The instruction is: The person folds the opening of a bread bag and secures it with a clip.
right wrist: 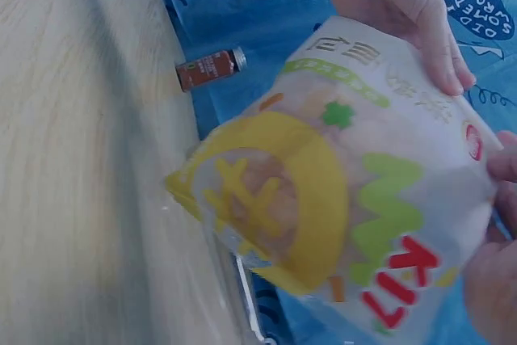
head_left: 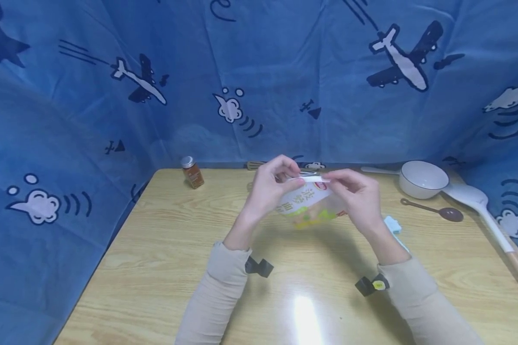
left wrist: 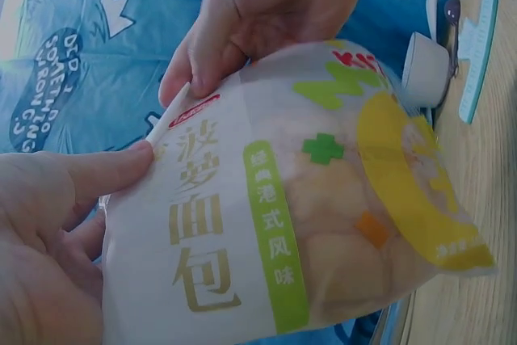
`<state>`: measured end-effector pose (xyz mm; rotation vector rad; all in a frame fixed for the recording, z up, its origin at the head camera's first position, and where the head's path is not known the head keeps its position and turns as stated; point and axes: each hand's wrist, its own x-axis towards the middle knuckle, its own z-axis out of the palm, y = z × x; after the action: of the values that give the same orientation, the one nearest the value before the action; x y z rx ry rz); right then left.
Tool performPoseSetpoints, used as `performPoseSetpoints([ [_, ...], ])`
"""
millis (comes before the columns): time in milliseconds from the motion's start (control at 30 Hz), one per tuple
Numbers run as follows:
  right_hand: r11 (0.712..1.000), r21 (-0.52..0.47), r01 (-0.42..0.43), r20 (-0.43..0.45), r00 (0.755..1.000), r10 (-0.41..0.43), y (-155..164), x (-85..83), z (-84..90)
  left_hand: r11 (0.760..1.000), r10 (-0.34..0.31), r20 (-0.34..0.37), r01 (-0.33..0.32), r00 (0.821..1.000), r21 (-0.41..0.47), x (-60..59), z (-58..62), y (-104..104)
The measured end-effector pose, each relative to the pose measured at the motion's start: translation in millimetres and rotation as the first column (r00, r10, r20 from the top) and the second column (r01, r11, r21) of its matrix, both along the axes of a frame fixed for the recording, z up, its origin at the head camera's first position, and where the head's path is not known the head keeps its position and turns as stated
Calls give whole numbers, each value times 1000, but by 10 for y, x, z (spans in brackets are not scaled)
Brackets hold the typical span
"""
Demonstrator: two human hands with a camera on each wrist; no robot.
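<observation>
A plastic bag of bread (head_left: pixel 311 206), white at the top with gold Chinese characters, hangs above the table between both hands. My left hand (head_left: pixel 268 187) pinches one side of its top edge between thumb and fingers. The other side of that edge is pinched by my right hand (head_left: pixel 359 195). Through the clear part of the bag (left wrist: pixel 339 199), pale buns show in the left wrist view. A yellow ring print and red letters mark the bag (right wrist: pixel 311 191) in the right wrist view. The folded fingers of both hands are partly hidden.
A spice jar (head_left: pixel 193 173) stands at the back left. At the right are a white saucepan (head_left: pixel 423 179), a brown spoon (head_left: pixel 451 214) and a long white ladle (head_left: pixel 470 195). A light-blue plastic tool (head_left: pixel 393 225) lies partly behind the right forearm. Blue curtain (head_left: pixel 267 86) borders the table.
</observation>
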<state>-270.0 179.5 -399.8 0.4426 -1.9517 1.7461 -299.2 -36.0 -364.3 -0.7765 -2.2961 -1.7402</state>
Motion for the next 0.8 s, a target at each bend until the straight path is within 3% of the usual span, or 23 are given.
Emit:
performPoseSetpoints([
  [167,995,56,-78,65,995,74,21,64,101,1000,13,-15,-13,1000,-13,42,12,27],
  [433,958,277,-76,278,961,-4,13,120,231,999,3,-54,-6,999,-47,85,40,65],
  [800,951,306,-47,225,974,-24,82,72,186,996,1,-41,-5,999,-90,95,67,32],
])
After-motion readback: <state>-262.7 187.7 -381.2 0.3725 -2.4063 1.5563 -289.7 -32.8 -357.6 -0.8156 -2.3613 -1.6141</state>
